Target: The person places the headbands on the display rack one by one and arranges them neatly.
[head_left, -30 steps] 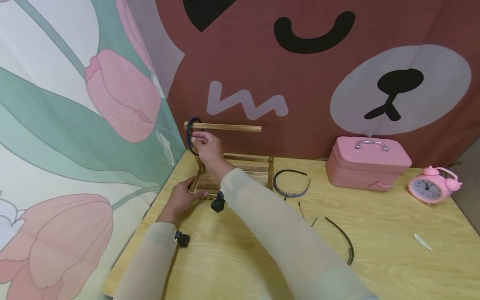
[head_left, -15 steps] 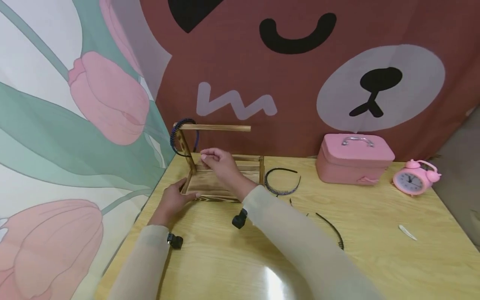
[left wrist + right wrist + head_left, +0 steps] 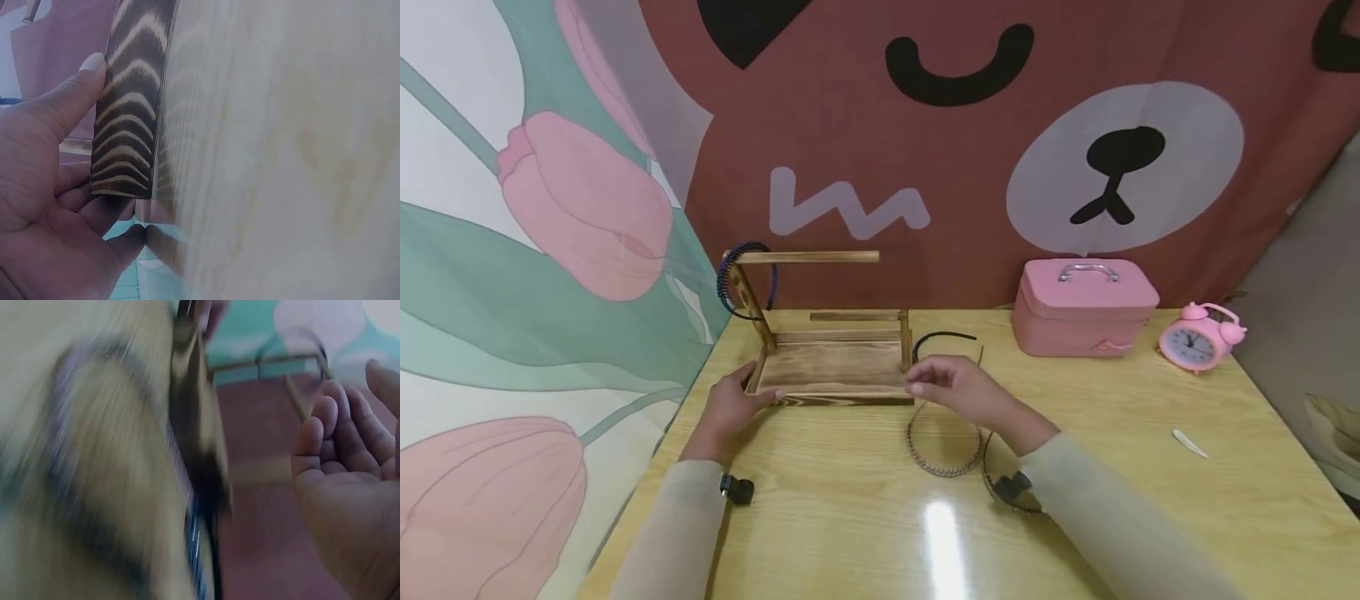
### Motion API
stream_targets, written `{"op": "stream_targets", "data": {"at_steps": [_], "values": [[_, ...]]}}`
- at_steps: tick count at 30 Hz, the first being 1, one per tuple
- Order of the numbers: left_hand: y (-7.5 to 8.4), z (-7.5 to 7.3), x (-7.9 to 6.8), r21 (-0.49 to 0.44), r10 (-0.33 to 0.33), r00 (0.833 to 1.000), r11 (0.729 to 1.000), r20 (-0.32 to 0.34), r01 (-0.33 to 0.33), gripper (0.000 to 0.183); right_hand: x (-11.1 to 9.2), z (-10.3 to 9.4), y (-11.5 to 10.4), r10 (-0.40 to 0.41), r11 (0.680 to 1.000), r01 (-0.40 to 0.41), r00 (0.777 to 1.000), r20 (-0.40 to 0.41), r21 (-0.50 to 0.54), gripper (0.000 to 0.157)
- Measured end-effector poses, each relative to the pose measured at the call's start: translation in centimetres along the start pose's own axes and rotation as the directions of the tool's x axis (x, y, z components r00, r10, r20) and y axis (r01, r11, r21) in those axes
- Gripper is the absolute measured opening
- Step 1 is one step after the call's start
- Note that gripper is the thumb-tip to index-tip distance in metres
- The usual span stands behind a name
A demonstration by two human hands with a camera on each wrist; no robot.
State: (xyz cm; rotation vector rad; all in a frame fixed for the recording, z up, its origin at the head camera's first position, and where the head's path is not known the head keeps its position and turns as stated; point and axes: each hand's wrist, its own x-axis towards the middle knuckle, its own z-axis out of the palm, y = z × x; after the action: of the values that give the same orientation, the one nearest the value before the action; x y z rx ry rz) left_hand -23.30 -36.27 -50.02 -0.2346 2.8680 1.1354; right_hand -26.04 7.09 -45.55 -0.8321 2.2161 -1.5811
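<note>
My left hand (image 3: 727, 408) grips the front left corner of a wooden stand (image 3: 835, 367) that has a tray base and a raised bar. In the left wrist view its thumb lies against the dark-grained front edge (image 3: 128, 125), fingers round the end. A dark blue toothed headband (image 3: 722, 283) hangs from the left end of the bar. My right hand (image 3: 970, 396), fingers loosely curled around nothing, hovers beside the stand's right front corner. It partly covers a black headband (image 3: 951, 334) behind it. A paler spiral-toothed headband (image 3: 946, 474) lies below that hand; another headband (image 3: 987, 467) lies partly hidden under the wrist.
A pink case (image 3: 1078, 312) with a silver handle stands against the back wall. To its right is a pink alarm clock (image 3: 1191, 343). A small white clip (image 3: 1190, 443) lies on the right side of the wooden table (image 3: 835, 508).
My right hand has let go of the blue headband, which stays hanging on the bar, and has moved right and toward me. My left hand keeps its grip on the stand.
</note>
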Motion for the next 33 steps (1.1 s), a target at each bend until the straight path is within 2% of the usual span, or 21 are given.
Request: {"op": "stream_targets", "data": {"at_steps": [4, 7, 10, 13, 16, 20, 27, 33], "values": [[0.0, -0.2, -0.3, 0.001, -0.012, 1.000, 1.000, 0.005, 0.012, 0.097, -4.2, -4.5, 2.6, 0.029, 0.996, -0.032, 0.998, -0.048, -0.082, 0.025], [-0.2, -0.3, -0.3, -0.006, -0.019, 1.000, 1.000, 0.018, 0.019, 0.101, -7.6, -6.9, 3.7, 0.027, 0.984, -0.035, 0.999, -0.044, -0.177, 0.021], [-0.4, -0.4, -0.3, -0.008, -0.023, 0.999, 1.000, 0.025, 0.024, 0.103, -10.6, -7.9, 4.2, 0.019, 0.955, -0.012, 1.000, 0.021, -0.296, 0.017], [-0.7, -0.7, -0.4, -0.007, -0.030, 0.999, 1.000, 0.028, 0.030, 0.103, -12.5, -7.9, 4.3, -0.003, 0.927, 0.053, 0.991, 0.133, -0.372, 0.018], [-0.8, -0.8, -0.5, -0.001, -0.028, 0.999, 1.000, 0.028, 0.028, 0.103, -13.3, -7.4, 4.1, -0.016, 0.905, 0.113, 0.973, 0.231, -0.409, 0.020], [-0.7, -0.8, -0.4, -0.008, -0.021, 0.999, 1.000, 0.030, 0.021, 0.102, -13.6, -7.2, 3.9, -0.005, 0.885, 0.146, 0.953, 0.304, -0.442, 0.022], [-0.4, -0.2, 0.0, -0.020, -0.004, 0.999, 1.000, 0.040, 0.004, 0.105, -14.5, -7.6, 3.8, 0.012, 0.873, 0.151, 0.944, 0.329, -0.465, 0.021], [-0.1, -0.2, 0.1, -0.004, -0.019, 0.999, 1.000, 0.043, 0.020, 0.106, -14.9, -8.0, 3.9, 0.020, 0.853, 0.165, 0.937, 0.347, -0.495, 0.025]]}}
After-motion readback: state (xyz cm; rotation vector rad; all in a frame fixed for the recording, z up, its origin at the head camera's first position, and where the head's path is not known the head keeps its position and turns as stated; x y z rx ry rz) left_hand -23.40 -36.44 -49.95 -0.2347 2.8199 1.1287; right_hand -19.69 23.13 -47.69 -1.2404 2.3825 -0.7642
